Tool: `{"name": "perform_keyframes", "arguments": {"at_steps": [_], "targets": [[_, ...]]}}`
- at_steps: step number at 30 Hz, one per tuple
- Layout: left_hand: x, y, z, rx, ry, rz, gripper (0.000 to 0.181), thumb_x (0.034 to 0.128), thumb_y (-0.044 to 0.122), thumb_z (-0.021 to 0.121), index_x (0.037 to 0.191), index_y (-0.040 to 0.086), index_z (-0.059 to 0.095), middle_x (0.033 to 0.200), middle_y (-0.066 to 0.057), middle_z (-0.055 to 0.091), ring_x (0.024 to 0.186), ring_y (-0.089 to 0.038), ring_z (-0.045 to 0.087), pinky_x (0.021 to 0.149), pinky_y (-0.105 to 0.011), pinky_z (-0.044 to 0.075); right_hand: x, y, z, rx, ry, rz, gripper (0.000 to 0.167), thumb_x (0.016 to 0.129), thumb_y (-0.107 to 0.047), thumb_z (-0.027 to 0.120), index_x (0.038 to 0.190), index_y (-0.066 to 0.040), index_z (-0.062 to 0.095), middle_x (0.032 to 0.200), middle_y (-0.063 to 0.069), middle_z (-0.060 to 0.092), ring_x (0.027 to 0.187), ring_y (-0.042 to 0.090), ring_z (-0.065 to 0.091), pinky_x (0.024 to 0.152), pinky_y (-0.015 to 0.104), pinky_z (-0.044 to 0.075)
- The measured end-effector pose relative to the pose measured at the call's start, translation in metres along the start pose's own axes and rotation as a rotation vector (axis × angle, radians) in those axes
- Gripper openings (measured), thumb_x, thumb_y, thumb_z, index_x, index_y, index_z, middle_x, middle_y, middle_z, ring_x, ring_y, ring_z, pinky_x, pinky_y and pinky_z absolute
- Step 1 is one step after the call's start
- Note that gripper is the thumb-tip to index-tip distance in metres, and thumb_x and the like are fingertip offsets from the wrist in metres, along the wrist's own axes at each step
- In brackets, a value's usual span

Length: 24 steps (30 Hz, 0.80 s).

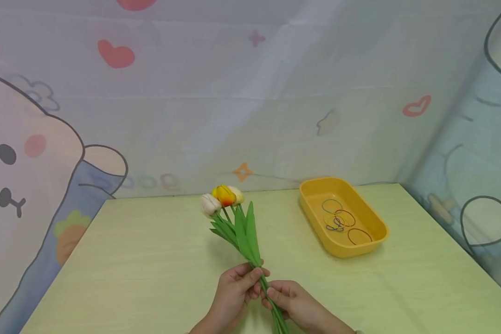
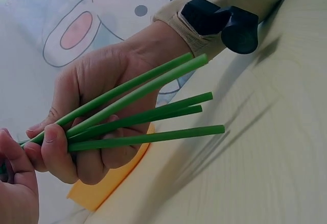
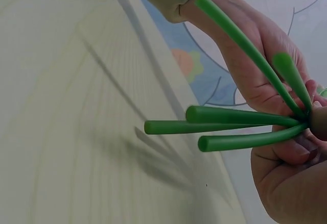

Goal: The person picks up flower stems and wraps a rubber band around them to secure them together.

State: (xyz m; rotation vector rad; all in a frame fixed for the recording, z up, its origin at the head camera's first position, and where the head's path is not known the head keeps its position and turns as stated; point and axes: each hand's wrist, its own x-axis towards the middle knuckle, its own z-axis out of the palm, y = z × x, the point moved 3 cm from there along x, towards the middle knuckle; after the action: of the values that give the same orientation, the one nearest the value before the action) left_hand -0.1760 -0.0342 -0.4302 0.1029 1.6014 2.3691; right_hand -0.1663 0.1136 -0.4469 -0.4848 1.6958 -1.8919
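A bunch of tulips [image 1: 242, 232] with white, yellow and orange heads is held tilted above the table, heads up and to the left. My left hand [image 1: 234, 287] pinches the stems just under the green leaves. Lower down, my right hand [image 1: 294, 301] grips the same stems between thumb and fingers. In the left wrist view the cut stem ends [image 2: 168, 106] fan out past the right hand [image 2: 97, 112]. The right wrist view shows the stems [image 3: 245, 122] drawn together at the fingers; whether anything binds them there, I cannot tell.
A yellow tray [image 1: 342, 248] stands at the back right of the pale wooden table [image 1: 150, 260]. Several coloured rubber bands [image 1: 338, 220] lie in it. Behind the table hangs a printed cloth [image 1: 200, 116] with cartoon figures and hearts.
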Motion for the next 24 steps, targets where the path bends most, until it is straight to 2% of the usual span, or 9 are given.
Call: {"name": "perform_keyframes", "arguments": {"at_steps": [1, 5, 8, 15, 24], "targets": [[0.0001, -0.0002, 0.0002, -0.001, 0.001, -0.004, 0.025, 0.0944, 0.011, 0.062, 0.112, -0.007, 0.063, 0.081, 0.004, 0.066, 0.059, -0.001, 0.051, 0.056, -0.014, 0.045, -0.0001, -0.0002, -0.0001, -0.002, 0.004, 0.001, 0.037, 0.100, -0.027, 0.051, 0.095, 0.009, 0.056, 0.078, -0.008, 0.057, 0.062, 0.000, 0.045, 0.056, 0.016, 0.041], [-0.0002, -0.0006, 0.0013, -0.008, -0.009, -0.023, 0.023, 0.0950, 0.012, 0.061, 0.109, -0.005, 0.065, 0.078, 0.005, 0.065, 0.060, 0.000, 0.051, 0.057, -0.014, 0.045, -0.0001, -0.0013, -0.0006, -0.019, 0.010, 0.000, 0.051, 0.100, -0.029, 0.052, 0.103, 0.022, 0.048, 0.078, -0.008, 0.056, 0.063, 0.000, 0.044, 0.055, 0.016, 0.039], [-0.0007, -0.0005, 0.0021, -0.008, -0.023, -0.027, 0.021, 0.0955, 0.013, 0.061, 0.106, -0.005, 0.066, 0.076, 0.005, 0.064, 0.060, -0.001, 0.051, 0.058, -0.014, 0.045, 0.0002, -0.0019, -0.0010, -0.029, 0.012, 0.003, 0.056, 0.100, -0.029, 0.052, 0.109, 0.026, 0.043, 0.078, -0.008, 0.055, 0.062, 0.000, 0.044, 0.054, 0.016, 0.039], [-0.0010, 0.0005, 0.0029, 0.044, -0.027, -0.006, 0.020, 0.0963, 0.010, 0.059, 0.102, -0.008, 0.067, 0.063, 0.007, 0.059, 0.058, -0.002, 0.051, 0.059, -0.015, 0.045, -0.0012, -0.0027, -0.0026, -0.083, 0.020, 0.006, 0.048, 0.101, -0.024, 0.050, 0.106, 0.023, 0.047, 0.078, -0.007, 0.056, 0.063, 0.001, 0.044, 0.054, 0.016, 0.039], [-0.0003, 0.0013, 0.0037, 0.120, -0.011, 0.016, 0.028, 0.0941, 0.010, 0.061, 0.103, -0.017, 0.062, 0.060, 0.006, 0.057, 0.057, -0.002, 0.050, 0.058, -0.016, 0.045, -0.0004, -0.0026, -0.0038, -0.100, 0.018, 0.018, 0.048, 0.101, -0.025, 0.051, 0.106, 0.023, 0.049, 0.076, -0.008, 0.058, 0.061, 0.001, 0.042, 0.053, 0.015, 0.038]]}}
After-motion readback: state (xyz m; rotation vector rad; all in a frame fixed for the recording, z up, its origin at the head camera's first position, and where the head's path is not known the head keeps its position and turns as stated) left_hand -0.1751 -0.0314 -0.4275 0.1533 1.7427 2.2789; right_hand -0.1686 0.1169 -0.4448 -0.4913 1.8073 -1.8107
